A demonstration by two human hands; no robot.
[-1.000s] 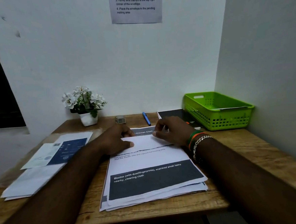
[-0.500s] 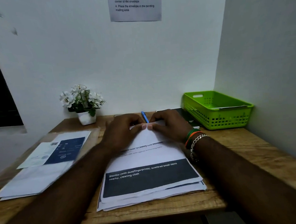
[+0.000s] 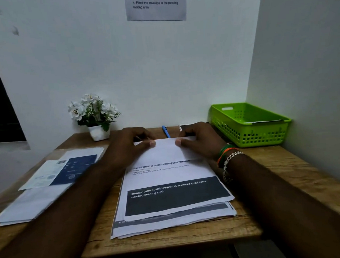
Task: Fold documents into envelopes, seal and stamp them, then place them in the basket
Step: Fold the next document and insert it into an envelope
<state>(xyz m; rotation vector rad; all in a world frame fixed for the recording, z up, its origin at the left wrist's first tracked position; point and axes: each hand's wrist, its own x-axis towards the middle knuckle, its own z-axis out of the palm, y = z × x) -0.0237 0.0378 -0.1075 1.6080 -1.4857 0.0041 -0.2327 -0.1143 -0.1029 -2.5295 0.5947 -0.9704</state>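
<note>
Document [image 3: 167, 155] top folded over, white back up, pinched by both hands

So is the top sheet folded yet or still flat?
Partly folded: top sheet has its far end turned over, blank back up, both hands pinching the fold.

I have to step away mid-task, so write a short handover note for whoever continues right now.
Left hand and right hand: both pinch the folded far edge of the top document, pressing its crease.
The sheet lies on the paper stack at the desk's centre. Envelopes lie to the left, green basket far right.
Done: the first fold is being made.
Left: finish folding, insert, seal, stamp, put in basket.
</note>
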